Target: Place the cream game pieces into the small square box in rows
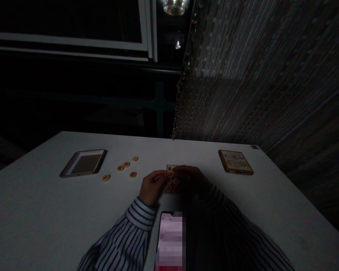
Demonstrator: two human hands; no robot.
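Several round, pale pieces with red marks (169, 187) lie in a small square tray (169, 166) at the middle of the white table. My left hand (152, 186) is at the tray's left side, thumb and forefinger closed at a round piece (170, 174) near its top. From the right, my right hand (193, 178) reaches over the tray, its fingers in dark shadow and partly hidden. Left of my hands, several loose round pieces lie scattered, among them one with a red mark (133, 174) and a plainer one (135, 159).
An open, shallow box part (86, 163) lies at the left of the white table (45, 203). On the right sits a decorated square box (235, 162). A lit phone (169, 241) lies near the front edge, between my forearms. Behind hangs a string curtain (228, 75).
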